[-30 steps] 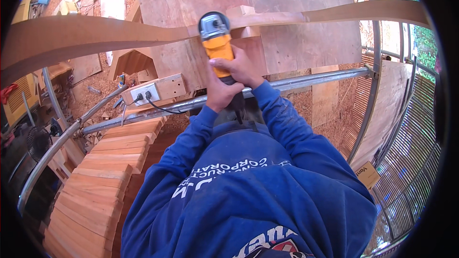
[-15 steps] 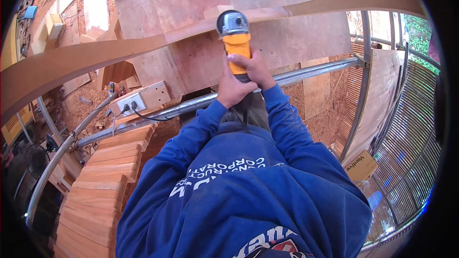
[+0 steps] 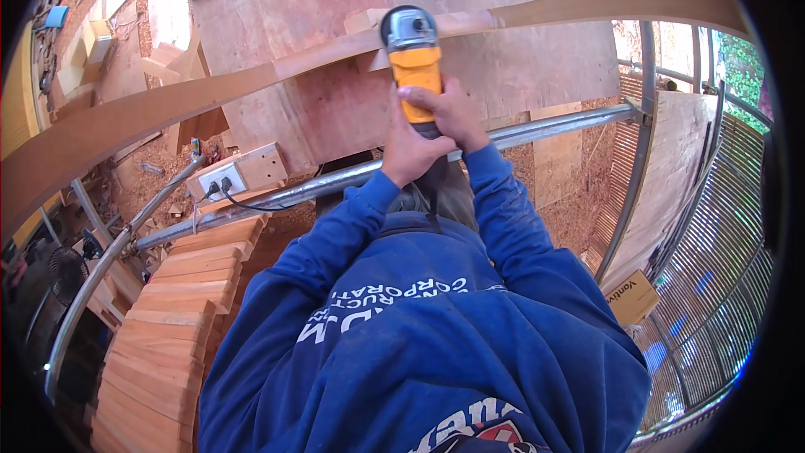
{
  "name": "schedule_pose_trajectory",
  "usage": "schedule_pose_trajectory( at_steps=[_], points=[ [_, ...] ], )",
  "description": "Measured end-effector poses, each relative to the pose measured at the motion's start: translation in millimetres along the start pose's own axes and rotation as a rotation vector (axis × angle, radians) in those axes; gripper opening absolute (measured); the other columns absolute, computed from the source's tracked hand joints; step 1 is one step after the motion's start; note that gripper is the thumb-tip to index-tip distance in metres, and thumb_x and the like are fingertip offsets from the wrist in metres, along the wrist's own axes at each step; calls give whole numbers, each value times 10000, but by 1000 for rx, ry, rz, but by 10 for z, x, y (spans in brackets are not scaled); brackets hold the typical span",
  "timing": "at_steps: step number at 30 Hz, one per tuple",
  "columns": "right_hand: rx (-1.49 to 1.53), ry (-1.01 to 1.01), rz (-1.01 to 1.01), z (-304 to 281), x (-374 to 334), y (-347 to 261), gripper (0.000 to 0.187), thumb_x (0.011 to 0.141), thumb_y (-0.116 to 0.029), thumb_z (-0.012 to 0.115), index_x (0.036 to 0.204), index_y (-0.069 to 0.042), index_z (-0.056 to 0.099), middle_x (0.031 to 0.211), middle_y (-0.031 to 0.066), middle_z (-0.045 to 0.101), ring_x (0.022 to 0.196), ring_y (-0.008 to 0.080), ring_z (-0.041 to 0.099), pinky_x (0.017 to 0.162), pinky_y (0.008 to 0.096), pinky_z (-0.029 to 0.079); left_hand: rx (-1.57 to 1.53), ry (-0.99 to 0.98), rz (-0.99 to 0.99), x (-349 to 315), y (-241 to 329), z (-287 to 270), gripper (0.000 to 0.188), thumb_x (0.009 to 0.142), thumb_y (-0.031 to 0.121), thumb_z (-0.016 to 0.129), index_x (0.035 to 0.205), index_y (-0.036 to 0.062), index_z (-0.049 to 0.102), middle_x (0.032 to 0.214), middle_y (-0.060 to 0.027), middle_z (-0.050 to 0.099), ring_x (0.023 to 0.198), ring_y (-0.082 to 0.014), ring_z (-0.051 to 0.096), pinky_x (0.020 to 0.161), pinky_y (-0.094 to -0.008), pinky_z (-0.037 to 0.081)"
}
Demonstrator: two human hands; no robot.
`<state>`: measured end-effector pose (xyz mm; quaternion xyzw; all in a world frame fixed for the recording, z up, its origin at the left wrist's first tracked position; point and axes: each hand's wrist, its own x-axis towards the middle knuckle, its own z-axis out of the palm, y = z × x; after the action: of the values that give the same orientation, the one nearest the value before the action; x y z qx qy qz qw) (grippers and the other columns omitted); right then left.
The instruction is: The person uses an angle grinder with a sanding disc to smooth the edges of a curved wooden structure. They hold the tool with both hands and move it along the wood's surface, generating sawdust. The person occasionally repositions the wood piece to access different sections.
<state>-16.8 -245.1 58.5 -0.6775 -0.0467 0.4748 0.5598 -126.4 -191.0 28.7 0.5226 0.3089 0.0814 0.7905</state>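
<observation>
An angle grinder [image 3: 417,74], yellow-bodied with a grey metal head and a dark round disc, is gripped in both hands. My left hand [image 3: 406,151] wraps the lower part of its body from the left. On the other side my right hand [image 3: 455,117] closes round it, thumb across the yellow housing. The grinder's head lies over a long, curved wooden piece [image 3: 335,57] that spans the view from left to right. Whether the disc touches the wood cannot be made out. A paler stretch of wood shows on both sides of the head.
Beneath the curved piece lies a plywood sheet [image 3: 520,75]. A metal pipe [image 3: 553,123] crosses in front of me. To the left, a power outlet [image 3: 220,182] with plugged cords sits on a board, above stacked wood strips [image 3: 159,344]. A cardboard box [image 3: 632,297] stands at right.
The grinder's head has shifted slightly farther away from me along with the view's small movement. Both hands keep their hold on it.
</observation>
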Motion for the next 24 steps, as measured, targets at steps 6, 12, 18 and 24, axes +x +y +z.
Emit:
schedule_pose_trajectory(
  at_steps=[6,12,18,24],
  points=[
    [15,-63,-35,129,92,79,521,844,-308,793,1217,22,640,1112,102,701,983,163,675,877,320,540,-58,-12,-44,-61,111,-130,837,673,-34,731,1386,62,303,1172,-124,567,1018,-207,648,839,-341,561],
    [79,41,-47,-282,78,270,464,841,-269,798,1175,24,661,1083,92,715,948,162,682,851,315,545,24,-35,26,46,5,213,867,643,26,759,1385,43,310,1200,-146,556,1053,-232,624,894,-357,539],
    [114,121,-55,-572,-26,263,431,857,-225,781,1175,39,657,1082,87,712,942,154,682,851,309,547,103,-102,12,91,44,443,930,601,144,813,1386,14,332,1183,-210,600,1070,-328,640,936,-408,530],
    [215,77,-79,-477,-142,261,432,855,-198,772,1199,33,648,1087,87,710,941,161,689,853,309,554,246,-241,-28,19,180,180,1096,611,240,839,1480,14,210,1209,-255,582,1085,-387,636,949,-434,526]
  ],
)
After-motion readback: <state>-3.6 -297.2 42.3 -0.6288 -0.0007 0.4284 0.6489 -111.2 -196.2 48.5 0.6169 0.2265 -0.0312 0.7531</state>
